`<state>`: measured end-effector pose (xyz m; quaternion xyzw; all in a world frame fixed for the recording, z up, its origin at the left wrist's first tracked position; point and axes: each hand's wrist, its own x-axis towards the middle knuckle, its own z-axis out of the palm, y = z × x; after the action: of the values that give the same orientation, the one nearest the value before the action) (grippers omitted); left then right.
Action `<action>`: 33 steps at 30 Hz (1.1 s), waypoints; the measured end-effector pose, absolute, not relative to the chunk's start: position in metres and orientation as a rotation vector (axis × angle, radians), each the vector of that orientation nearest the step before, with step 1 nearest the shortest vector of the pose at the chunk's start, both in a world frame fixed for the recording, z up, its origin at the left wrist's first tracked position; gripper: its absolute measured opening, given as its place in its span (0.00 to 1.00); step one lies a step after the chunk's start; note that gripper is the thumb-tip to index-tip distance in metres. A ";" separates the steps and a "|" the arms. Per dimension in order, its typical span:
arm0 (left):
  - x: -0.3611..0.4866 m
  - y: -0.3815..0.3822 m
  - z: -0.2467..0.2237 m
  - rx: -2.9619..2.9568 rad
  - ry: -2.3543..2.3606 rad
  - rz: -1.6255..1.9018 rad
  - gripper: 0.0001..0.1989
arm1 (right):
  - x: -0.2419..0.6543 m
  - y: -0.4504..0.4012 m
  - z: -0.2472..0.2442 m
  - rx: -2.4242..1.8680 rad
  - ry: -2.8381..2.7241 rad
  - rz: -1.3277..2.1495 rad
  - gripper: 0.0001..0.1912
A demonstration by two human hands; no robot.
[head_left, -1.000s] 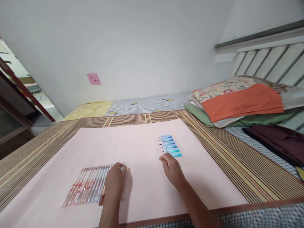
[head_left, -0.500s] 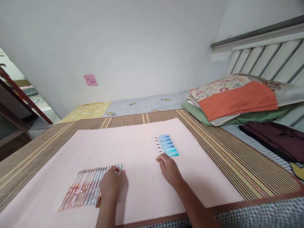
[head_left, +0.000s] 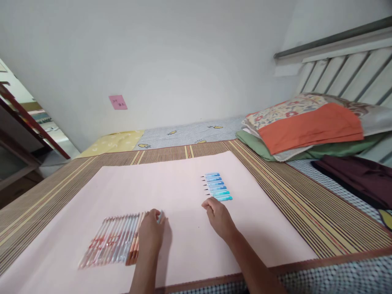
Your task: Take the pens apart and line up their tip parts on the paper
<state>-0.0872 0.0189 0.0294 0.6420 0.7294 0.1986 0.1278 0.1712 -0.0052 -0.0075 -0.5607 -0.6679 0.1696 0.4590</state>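
1. Left hand [head_left: 151, 232]: curled fingers at the upper end of a slim pale-blue pen [head_left: 160, 217]; whether they pinch it, I cannot tell. Slender translucent pens [head_left: 112, 241] lie leftward.
2. Right hand [head_left: 219, 217]: fingers pressed together, just below blue-and-turquoise pens [head_left: 217, 188].

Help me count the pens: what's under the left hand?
Brown pens show beside the left hand, and a pale blue tip past its fingers. What lies beneath it is covered.

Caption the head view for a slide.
Left hand beside a row of pens, right hand by blue brush-tipped pens.
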 end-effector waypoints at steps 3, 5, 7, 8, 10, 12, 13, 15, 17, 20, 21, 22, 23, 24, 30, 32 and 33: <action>-0.085 0.019 0.029 1.891 2.055 0.670 0.05 | 0.171 -0.005 -0.007 -1.381 -1.636 0.436 0.14; -0.083 0.019 0.030 1.901 2.068 0.739 0.07 | 0.172 -0.005 -0.007 -1.375 -1.632 0.441 0.14; -0.082 0.018 0.031 1.874 2.105 0.702 0.08 | 0.172 -0.005 -0.007 -1.369 -1.633 0.439 0.14; -0.081 0.018 0.031 1.861 2.112 0.651 0.08 | 0.172 -0.005 -0.007 -1.368 -1.635 0.439 0.14; -0.079 0.017 0.030 1.841 2.111 0.540 0.08 | 0.172 -0.005 -0.007 -1.371 -1.639 0.439 0.14; -0.077 0.017 0.030 1.836 2.114 0.483 0.09 | 0.172 -0.005 -0.007 -1.374 -1.643 0.439 0.14; -0.076 0.017 0.029 1.838 2.118 0.463 0.11 | 0.172 -0.005 -0.007 -1.374 -1.645 0.436 0.14; -0.075 0.018 0.028 1.855 2.129 0.431 0.14 | 0.172 -0.005 -0.008 -1.369 -1.648 0.431 0.14; -0.074 0.018 0.028 1.870 2.136 0.413 0.15 | 0.172 -0.005 -0.008 -1.365 -1.646 0.435 0.14; -0.075 0.017 0.028 1.834 2.125 0.402 0.14 | 0.172 -0.005 -0.008 -1.372 -1.642 0.456 0.15; -0.075 0.017 0.029 1.814 2.116 0.400 0.13 | 0.172 -0.006 -0.007 -1.374 -1.639 0.463 0.15; -0.075 0.016 0.029 1.796 2.103 0.401 0.12 | 0.171 -0.006 -0.007 -1.376 -1.636 0.469 0.15; -0.075 0.016 0.029 1.779 2.093 0.410 0.11 | 0.171 -0.006 -0.007 -1.377 -1.634 0.475 0.15; -0.075 0.015 0.029 1.764 2.083 0.425 0.10 | 0.171 -0.006 -0.007 -1.377 -1.634 0.480 0.15; -0.067 0.014 0.027 1.383 1.711 0.864 0.17 | 0.169 -0.007 -0.005 -1.344 -1.613 0.511 0.15; -0.061 0.013 0.028 1.161 1.402 1.046 0.21 | 0.167 -0.008 -0.004 -1.305 -1.555 0.622 0.13; -0.058 0.013 0.029 1.057 1.264 1.101 0.22 | 0.166 -0.008 -0.004 -1.280 -1.507 0.714 0.12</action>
<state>-0.0580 0.0129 0.0290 0.4462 0.5334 0.4647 0.5481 0.1657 -0.0079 -0.0039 -0.5285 -0.6222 0.2949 0.4965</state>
